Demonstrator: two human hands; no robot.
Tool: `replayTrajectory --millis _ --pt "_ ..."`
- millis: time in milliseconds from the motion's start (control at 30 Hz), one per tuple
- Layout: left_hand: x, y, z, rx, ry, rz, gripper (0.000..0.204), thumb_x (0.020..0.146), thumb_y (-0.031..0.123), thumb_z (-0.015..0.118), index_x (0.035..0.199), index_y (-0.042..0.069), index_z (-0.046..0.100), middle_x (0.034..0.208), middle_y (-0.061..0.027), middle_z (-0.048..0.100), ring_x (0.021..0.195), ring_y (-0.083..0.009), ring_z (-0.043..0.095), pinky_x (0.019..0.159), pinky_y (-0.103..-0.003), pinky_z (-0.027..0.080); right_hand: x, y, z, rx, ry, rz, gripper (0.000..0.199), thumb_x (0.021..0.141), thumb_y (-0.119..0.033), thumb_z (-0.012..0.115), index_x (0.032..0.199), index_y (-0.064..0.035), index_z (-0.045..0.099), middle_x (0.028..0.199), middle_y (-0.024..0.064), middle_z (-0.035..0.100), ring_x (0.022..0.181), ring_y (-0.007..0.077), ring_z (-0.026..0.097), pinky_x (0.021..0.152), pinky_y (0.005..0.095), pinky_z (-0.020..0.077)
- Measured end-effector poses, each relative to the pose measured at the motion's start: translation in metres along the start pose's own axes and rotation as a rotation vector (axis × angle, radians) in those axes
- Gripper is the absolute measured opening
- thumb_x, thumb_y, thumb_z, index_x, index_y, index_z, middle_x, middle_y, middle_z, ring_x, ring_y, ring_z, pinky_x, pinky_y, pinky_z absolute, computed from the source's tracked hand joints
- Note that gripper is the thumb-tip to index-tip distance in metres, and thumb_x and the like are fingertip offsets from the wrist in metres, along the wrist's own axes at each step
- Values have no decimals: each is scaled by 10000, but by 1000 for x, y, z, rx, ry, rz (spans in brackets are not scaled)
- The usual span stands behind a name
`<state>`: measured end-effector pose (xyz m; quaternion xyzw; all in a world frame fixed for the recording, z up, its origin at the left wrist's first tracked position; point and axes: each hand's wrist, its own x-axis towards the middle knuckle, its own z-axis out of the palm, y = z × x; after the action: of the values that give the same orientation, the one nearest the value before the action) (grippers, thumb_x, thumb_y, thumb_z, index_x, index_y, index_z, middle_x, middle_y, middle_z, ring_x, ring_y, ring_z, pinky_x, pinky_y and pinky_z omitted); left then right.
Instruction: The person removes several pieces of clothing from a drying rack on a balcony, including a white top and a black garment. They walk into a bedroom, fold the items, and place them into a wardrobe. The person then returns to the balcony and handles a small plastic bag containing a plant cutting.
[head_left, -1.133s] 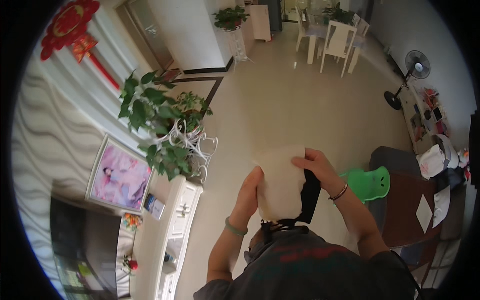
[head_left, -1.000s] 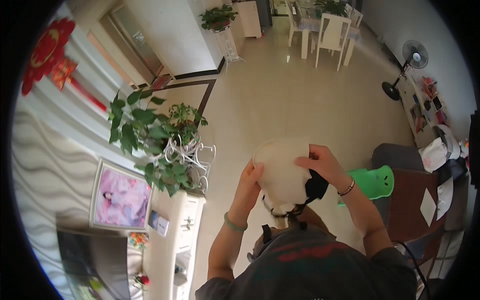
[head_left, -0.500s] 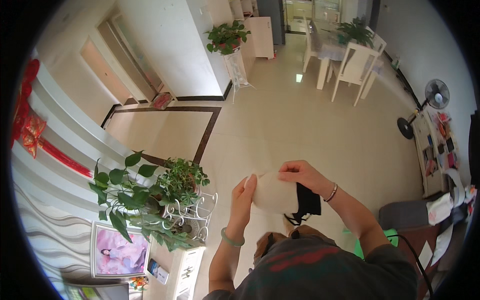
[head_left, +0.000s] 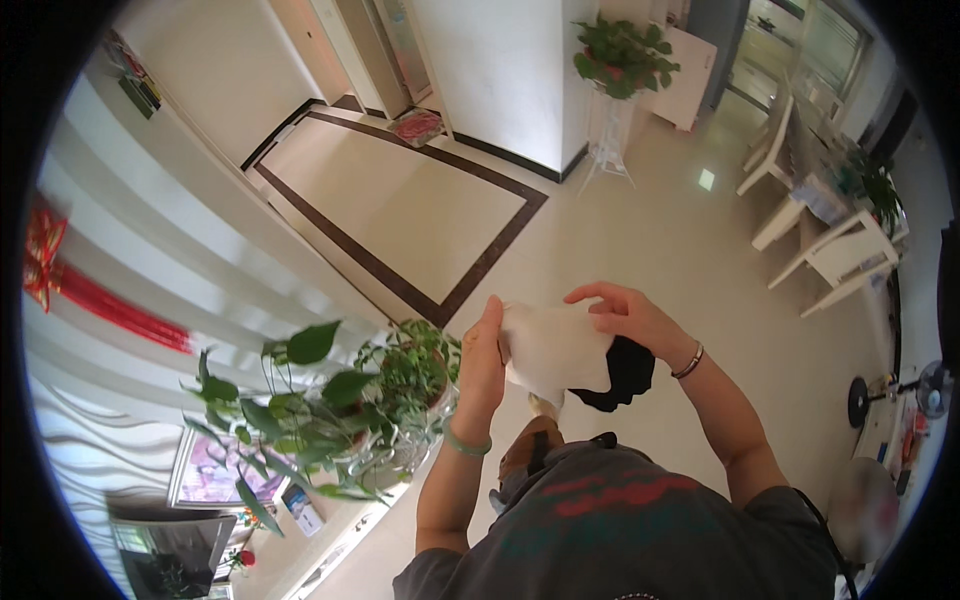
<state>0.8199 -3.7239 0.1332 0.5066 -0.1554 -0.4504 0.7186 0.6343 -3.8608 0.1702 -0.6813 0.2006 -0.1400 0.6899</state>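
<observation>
We observe two bare hands raised at the centre of the frame, both on a white cloth (head_left: 552,350). The left hand (head_left: 482,358) grips the cloth's left edge, thumb upright along it and fingers closed behind the fabric, where we cannot see them. The right hand (head_left: 628,312) pinches the upper right edge, fingers curled over the top. A black item (head_left: 625,375) hangs just right of and below the white cloth, touching it; the cloth covers part of it and we cannot tell what it is. A green bracelet (head_left: 462,442) sits on the left wrist and a thin bangle (head_left: 688,362) on the right.

The person's dark shirt (head_left: 640,530) fills the lower centre and hides the legs; only a small patch of something tan shows below the cloth.

At lower left, a leafy potted plant (head_left: 340,410) stands on a white stand. At upper centre, a second plant (head_left: 618,45) tops a tall white stand. White chairs (head_left: 830,250) at upper right bend with the lens rim. A standing fan (head_left: 925,392) at the right edge is partly cut off.
</observation>
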Motion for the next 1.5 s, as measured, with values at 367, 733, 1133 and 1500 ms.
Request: replayTrajectory --millis 367,733,1133,1500 --pt "237 64 -24 402 -318 127 323 920 270 662 1096 0 663 992 -30 678 914 -86 592 822 -274 479 252 -24 -101 145 24 -15 315 895 -212 700 1122 -4 638 1018 12 672 901 75 610 807 241 497" --pt "451 78 -74 365 -102 -86 254 878 39 616 1122 -12 658 1001 -12 687 898 -82 606 797 -260 490 525 -58 -206 333 66 -11 327 963 -279 601 1189 -42 597 1054 7 655 956 93 611 854 258 495" --pt "616 129 -208 -478 409 369 215 899 -104 490 875 71 612 1081 -68 655 1027 -181 621 908 -307 508 830 -55 -149 612 -140 138 353 972 -306 582 1207 -43 593 1097 15 655 958 106 632 837 262 503" --pt "816 302 -367 46 198 258 297 829 40 537 1116 47 618 1049 -54 664 939 -169 637 849 -288 485 1103 -102 -73 592 -117 158 361 980 -301 571 1233 -43 573 1134 47 661 989 144 643 872 291 515"
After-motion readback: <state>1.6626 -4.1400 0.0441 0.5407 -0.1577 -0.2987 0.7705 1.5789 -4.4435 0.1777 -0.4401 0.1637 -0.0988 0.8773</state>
